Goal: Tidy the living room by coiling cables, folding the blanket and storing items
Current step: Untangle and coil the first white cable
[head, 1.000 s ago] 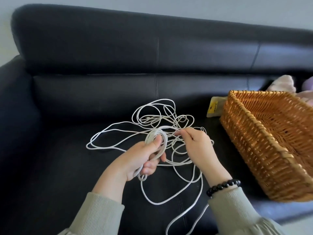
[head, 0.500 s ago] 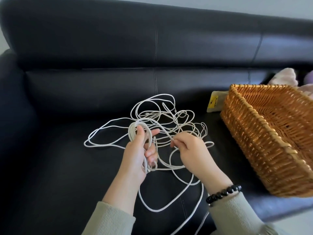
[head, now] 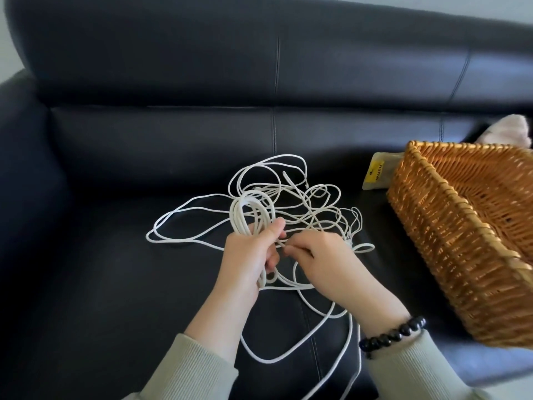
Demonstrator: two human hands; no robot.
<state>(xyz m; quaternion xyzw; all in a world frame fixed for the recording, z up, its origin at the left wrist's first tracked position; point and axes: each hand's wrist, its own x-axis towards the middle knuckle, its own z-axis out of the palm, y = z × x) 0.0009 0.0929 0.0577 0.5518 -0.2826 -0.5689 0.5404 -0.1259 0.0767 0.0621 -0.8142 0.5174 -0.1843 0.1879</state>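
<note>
A long white cable point(head: 294, 194) lies in tangled loops on the black leather sofa seat point(head: 115, 284). My left hand point(head: 248, 261) grips a small coil of several loops of this cable, held upright with the coil rising above my thumb. Just to its right, my right hand point(head: 326, 261) pinches a strand of the same cable between thumb and fingertips, close to the left fingers. Loose cable trails from both hands down toward the sofa's front edge.
A wicker basket point(head: 450, 243) sits tilted on the seat at the right. A yellow-labelled packet point(head: 377, 174) lies behind its left corner. A pale pink soft thing point(head: 510, 131) shows behind the basket. The sofa back rises behind the cable.
My left hand has turned the coil upright and another loop has gone round it. My right hand has come in close to the left fingers with the strand.
</note>
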